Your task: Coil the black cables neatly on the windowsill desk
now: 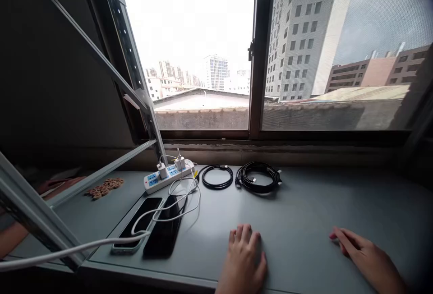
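Note:
My left hand [241,258] rests palm down on the grey table, near its front edge, with the fingers bent and slightly apart and nothing in them. Off to the right, my right hand [367,255] has its fingers drawn together. A small pinkish-red spot shows at its fingertips; whether that is a held thing or a fingertip I cannot tell. Beyond my left hand lie a thin coil of black cable [217,186] and, to its right, a thicker coil of black cables [259,189] with several connector ends showing. Neither hand touches the coils.
Two phones, one in a pale case [126,250] and one black [162,240], lie left under white charging cables [189,216]. Behind them is a power strip [154,187] with plugged chargers. A metal shelf frame [111,164] crosses the left side. A window frame [259,82] stands behind.

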A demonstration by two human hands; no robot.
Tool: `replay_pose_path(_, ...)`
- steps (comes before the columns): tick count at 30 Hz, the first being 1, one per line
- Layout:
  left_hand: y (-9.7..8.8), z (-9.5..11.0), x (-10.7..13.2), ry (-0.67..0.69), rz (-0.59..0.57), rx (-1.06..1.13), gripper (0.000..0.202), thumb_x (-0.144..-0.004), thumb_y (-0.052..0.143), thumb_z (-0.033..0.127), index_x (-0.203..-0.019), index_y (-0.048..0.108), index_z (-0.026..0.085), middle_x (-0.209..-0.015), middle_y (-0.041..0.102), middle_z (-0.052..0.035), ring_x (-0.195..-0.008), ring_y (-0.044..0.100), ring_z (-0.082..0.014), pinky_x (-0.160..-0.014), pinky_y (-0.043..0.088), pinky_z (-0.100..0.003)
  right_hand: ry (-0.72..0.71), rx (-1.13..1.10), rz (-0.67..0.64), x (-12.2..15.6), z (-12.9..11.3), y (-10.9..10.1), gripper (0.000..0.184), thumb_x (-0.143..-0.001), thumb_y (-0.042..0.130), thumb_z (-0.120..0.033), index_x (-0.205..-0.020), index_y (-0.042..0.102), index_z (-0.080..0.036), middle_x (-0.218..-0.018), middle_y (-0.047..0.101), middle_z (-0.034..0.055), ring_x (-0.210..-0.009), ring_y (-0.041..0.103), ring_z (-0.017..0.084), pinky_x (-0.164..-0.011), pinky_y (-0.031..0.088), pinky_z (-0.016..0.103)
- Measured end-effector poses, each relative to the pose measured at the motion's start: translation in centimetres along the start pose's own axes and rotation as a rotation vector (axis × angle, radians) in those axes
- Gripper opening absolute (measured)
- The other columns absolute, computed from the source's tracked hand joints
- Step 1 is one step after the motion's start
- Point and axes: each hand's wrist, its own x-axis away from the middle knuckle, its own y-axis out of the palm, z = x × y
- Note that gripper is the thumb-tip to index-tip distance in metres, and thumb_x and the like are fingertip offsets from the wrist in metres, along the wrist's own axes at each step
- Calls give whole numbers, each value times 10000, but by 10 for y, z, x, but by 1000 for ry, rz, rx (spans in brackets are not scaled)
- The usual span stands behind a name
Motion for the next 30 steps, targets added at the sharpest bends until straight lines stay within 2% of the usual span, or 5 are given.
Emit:
replay_pose_path(12,-14,1,0,276,53,108,191,-809,449,175,-913,592,246,-1076,562,-16,-1008,518,-152,-926,356,-320,-90,11,49,-3,7,8,538,-705,338,-672,-667,655,-240,-541,552,6,-555,568,190,-535,414,256)
replay_pose_path(16,-44,-6,-37,190,183,17,194,-830,429,191,-852,619,227,-972,590,-25,-928,539,-158,-882,362,-324,-117,11,100,-3,12,11,519,-747,353,-649,-665,658,-237,-522,538,0,-531,559,181,-516,415,240)
replay_pose_path(20,-64,-36,-94,-52,187,-263,262,-840,435,232,-1058,575,196,-1083,572,-80,-1062,498,-223,-916,338,-358,-116,7,126,-2,12,12,494,-767,368,-625,-666,660,-240,-529,546,5,-555,568,189,-514,411,237)
replay_pose_path(23,-62,-64,-123,-144,159,-303,283,-779,513,210,-1038,571,110,-1076,571,-167,-1069,490,-303,-907,335,-415,-98,-12,129,1,7,12,510,-773,356,-644,-651,643,-241,-530,527,7,-577,568,194,-524,397,243)
replay_pose_path(30,-53,-97,-143,-125,141,-226,151,-800,502,267,-780,583,142,-886,620,-115,-920,568,-256,-858,367,-341,-91,8,108,2,3,9,548,-768,326,-677,-637,626,-238,-533,520,13,-597,571,202,-518,393,245)
